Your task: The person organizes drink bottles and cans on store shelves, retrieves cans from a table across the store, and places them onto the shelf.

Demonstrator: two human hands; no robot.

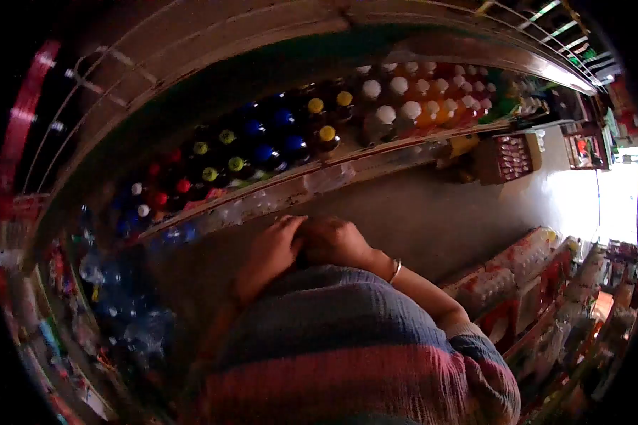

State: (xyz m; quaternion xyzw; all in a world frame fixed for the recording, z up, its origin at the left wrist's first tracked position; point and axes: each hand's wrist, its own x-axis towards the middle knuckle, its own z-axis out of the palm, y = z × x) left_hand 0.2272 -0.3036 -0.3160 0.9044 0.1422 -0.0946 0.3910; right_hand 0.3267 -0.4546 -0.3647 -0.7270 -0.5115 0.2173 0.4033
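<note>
My left hand (282, 241) and my right hand (333, 239) are close together in front of my striped shirt (340, 319). Both look closed, with fingers bent inward. A dark patch lies between them, and whatever they may hold is hidden. A pale bangle (396, 270) circles my right wrist. Beyond the hands is a low shelf (365, 151) of bottles, out of reach of my fingers. Blue-capped bottles (266, 154) and a yellow-capped bottle (327, 134) stand there, apart from both hands.
White-capped bottles (411, 112) fill the shelf's right part. A carton of small items (512, 157) sits at its far end. Wrapped packs (489, 280) line the right side, and clear plastic bottles (120, 283) the left. Grey floor (397, 205) runs toward a bright doorway (620, 191).
</note>
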